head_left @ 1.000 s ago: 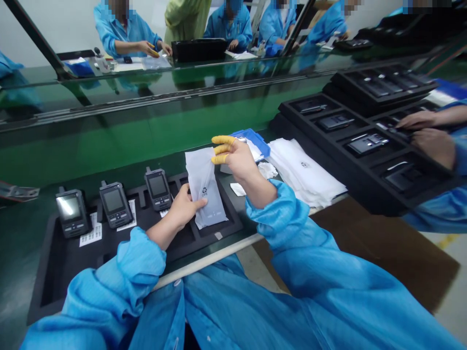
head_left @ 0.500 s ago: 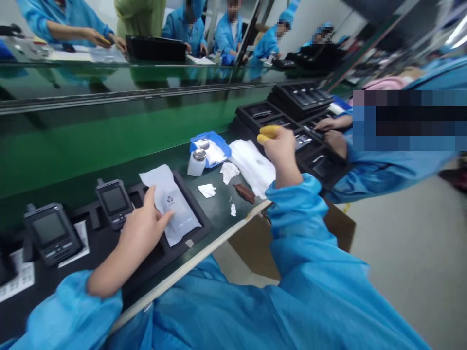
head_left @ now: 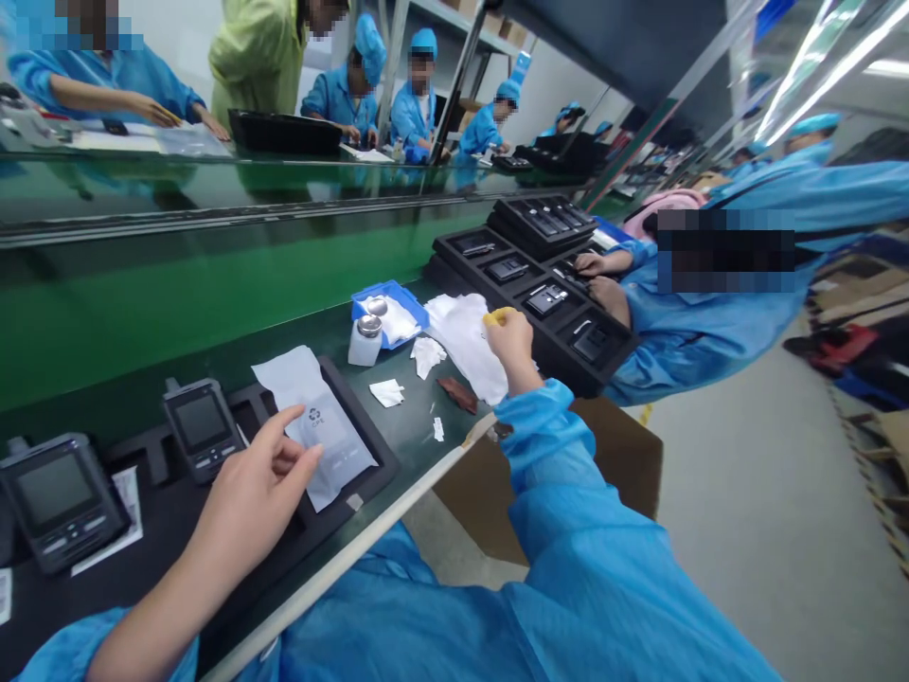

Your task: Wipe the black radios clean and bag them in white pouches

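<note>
My left hand (head_left: pixel 259 478) hovers at the near side of a white plastic bag (head_left: pixel 316 417) printed with a recycling mark. Its thumb and index finger are apart, and nothing shows between them. The bag lies across a black foam tray (head_left: pixel 380 455). Two handheld devices with screens and keys, one larger-looking device (head_left: pixel 61 497) and another device (head_left: pixel 204 426), rest left of this hand. My right hand (head_left: pixel 512 341), with yellow finger covers, is at a pile of white bags or sheets (head_left: pixel 461 336). Its fingers are pinched together; what is between them is hidden.
Beyond the pile stand black trays (head_left: pixel 540 284) of devices, where a co-worker's hands (head_left: pixel 603 279) work. A white pump bottle (head_left: pixel 365 341), a blue bin (head_left: pixel 390 313), crumpled wipes (head_left: pixel 427 357) and a brown scrap (head_left: pixel 458 393) lie between my hands. A cardboard box (head_left: pixel 617 464) stands below the table edge.
My right hand has come down from above the black trays to the white pile. My left hand stays by the printed bag, its fingers slightly shifted. The camera view has tilted.
</note>
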The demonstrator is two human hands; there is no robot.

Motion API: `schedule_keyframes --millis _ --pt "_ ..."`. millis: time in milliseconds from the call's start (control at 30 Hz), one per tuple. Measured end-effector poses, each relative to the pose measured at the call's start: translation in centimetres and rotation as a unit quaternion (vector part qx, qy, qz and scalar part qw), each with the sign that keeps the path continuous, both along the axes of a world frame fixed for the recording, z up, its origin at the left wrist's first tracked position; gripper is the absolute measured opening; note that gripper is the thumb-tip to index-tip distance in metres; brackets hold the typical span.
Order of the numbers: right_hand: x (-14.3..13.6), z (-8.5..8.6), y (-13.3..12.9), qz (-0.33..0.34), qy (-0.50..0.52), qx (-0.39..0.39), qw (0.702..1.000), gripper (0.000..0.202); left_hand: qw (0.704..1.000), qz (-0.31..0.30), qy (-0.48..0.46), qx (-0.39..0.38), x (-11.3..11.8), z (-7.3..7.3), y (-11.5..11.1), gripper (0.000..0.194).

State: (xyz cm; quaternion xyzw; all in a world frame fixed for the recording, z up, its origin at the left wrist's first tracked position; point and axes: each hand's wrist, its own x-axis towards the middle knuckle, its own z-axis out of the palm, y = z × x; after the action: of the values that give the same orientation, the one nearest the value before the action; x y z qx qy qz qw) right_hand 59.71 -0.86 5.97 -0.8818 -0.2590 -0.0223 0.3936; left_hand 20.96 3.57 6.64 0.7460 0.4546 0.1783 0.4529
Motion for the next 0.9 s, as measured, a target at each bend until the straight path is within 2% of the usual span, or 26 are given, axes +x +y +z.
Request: schedule_keyframes --millis 67,133,200,267,333,433,500,600,767,900 --pt "-2.9 1.7 0.2 0.026 -0.018 0.044 0.999 0.004 0.997 0.003 -0.061 -0.051 0.3 -0.2 -0.1 0.062" --pt "-7.1 3.0 0.3 0.085 -0.033 0.088 0.992 0.004 0.984 0.007 -0.130 -0.126 0.9 -0.2 -0.3 0.065" --pt "-12.3 3.4 0.2 0.201 -0.055 0.149 0.967 0.006 0.956 0.011 -0.208 -0.208 1.6 0.0 -0.5 0.076" --pt "-17.5 2.9 -0.2 0.319 -0.092 0.170 0.928 0.008 0.915 0.003 -0.303 -0.267 2.0 0.4 -0.6 0.086" --pt "-21.7 1.8 -0.5 0.388 -0.159 0.158 0.894 0.008 0.874 0.011 -0.394 -0.283 2.1 0.9 -0.6 0.084" --pt "-25.7 0.0 -0.8 0.446 -0.234 0.139 0.852 0.010 0.829 0.117 -0.480 -0.262 1.2 1.2 -0.1 0.070" --pt "-26.9 -0.4 -0.8 0.495 -0.226 0.121 0.830 0.009 0.811 0.198 -0.492 -0.248 0.1 1.0 0.2 0.062" --pt "-26.8 0.4 -0.3 0.556 -0.158 0.098 0.810 0.015 0.816 0.250 -0.465 -0.236 -2.2 0.6 0.5 0.056" --pt "-25.7 3.5 2.0 0.524 -0.074 0.110 0.841 0.018 0.830 0.298 -0.422 -0.212 -4.9 0.4 0.3 0.054" --pt "-26.2 4.4 4.7 0.535 0.019 0.107 0.838 0.025 0.848 0.293 -0.401 -0.186 -6.1 0.1 0.3 0.053"
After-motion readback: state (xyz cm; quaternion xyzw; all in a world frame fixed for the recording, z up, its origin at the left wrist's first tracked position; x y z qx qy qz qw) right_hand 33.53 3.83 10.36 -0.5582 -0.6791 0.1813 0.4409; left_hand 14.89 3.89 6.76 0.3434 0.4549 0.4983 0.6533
